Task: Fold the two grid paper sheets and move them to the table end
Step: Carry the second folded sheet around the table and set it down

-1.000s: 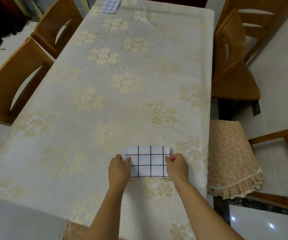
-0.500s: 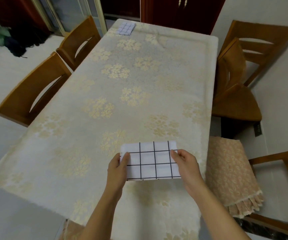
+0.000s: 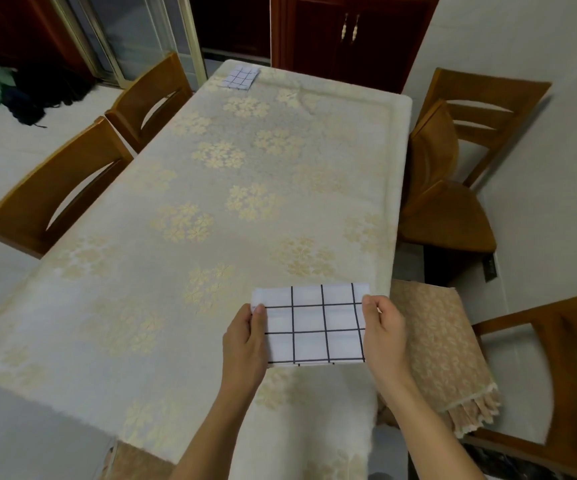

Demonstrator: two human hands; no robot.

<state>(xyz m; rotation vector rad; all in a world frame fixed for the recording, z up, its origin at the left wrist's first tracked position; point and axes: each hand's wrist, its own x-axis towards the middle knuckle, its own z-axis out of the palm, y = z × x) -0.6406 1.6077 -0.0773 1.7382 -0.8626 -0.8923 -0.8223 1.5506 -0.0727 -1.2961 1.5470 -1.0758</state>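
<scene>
Folded grid sheet held over the near right part of the bench; left hand grips its left edge, thumb on top; right hand grips its right edge, thumb on top; second folded grid sheet lies flat at the far end of the bench, near its left corner; wooden chairs stand along both long sides.
</scene>
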